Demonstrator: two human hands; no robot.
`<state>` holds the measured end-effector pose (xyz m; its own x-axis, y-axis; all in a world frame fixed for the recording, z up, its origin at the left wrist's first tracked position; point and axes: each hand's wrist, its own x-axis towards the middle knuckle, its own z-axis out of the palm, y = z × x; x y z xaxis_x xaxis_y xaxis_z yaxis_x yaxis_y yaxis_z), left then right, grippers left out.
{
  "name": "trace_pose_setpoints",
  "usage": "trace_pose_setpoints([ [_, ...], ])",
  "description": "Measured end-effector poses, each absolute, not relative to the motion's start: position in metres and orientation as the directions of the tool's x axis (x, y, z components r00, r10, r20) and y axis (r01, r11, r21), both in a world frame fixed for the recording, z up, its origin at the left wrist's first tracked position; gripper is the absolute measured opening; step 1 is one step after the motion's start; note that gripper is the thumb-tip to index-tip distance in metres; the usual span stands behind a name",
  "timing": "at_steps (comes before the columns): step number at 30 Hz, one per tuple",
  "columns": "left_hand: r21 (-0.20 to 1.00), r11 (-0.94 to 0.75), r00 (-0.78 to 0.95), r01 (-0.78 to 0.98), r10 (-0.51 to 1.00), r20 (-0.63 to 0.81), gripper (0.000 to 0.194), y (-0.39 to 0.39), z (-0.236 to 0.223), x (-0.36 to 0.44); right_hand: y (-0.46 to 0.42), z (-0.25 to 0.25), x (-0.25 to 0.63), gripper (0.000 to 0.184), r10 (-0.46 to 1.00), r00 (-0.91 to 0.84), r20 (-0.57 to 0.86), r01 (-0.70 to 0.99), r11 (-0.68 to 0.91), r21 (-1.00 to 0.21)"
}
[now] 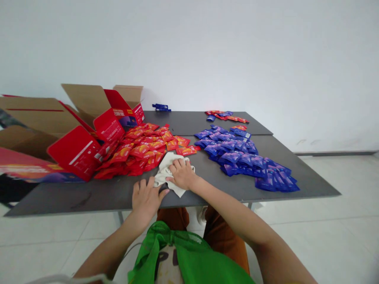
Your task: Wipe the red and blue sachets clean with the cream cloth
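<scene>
Dark grey, the worktop [103,197] stretches toward the wall in front of the person. Open red boxes [75,152] crowd its left end, flaps up, with a heap of red packets [142,150] sprawling just beside them. Across from that, on the right, lies a pile of blue packets [237,154]. Between the two, near the front edge, I see a crumpled white cloth [162,171]. The right hand [182,172] rests on it, fingers bent; whether they grip or merely press, I can't tell. The left hand [145,199] lies just beside, fingers slightly spread.
</scene>
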<state>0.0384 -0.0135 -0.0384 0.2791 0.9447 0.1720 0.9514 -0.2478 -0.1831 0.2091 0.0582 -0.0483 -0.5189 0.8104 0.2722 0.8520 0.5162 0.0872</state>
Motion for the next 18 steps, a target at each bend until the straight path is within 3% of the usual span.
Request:
trace_pose_setpoints([
  [4, -0.204, -0.259, 0.298, 0.944, 0.934, 0.196, 0.049, -0.014, -0.036, 0.044, 0.071, -0.042, 0.220, 0.052, 0.917, -0.337, 0.213, 0.941, 0.336, 0.043],
  [11, -0.156, -0.240, 0.264, 0.958, 0.951, 0.158, 0.046, -0.015, -0.038, 0.040, 0.052, -0.053, 0.211, 0.063, 0.756, -0.587, 0.292, 0.802, 0.592, 0.078],
  [18, -0.172, -0.251, 0.295, 0.953, 0.899, 0.324, 0.040, -0.007, -0.030, 0.042, 0.089, -0.035, 0.221, 0.048, 0.963, -0.181, 0.201, 0.968, 0.211, -0.138],
])
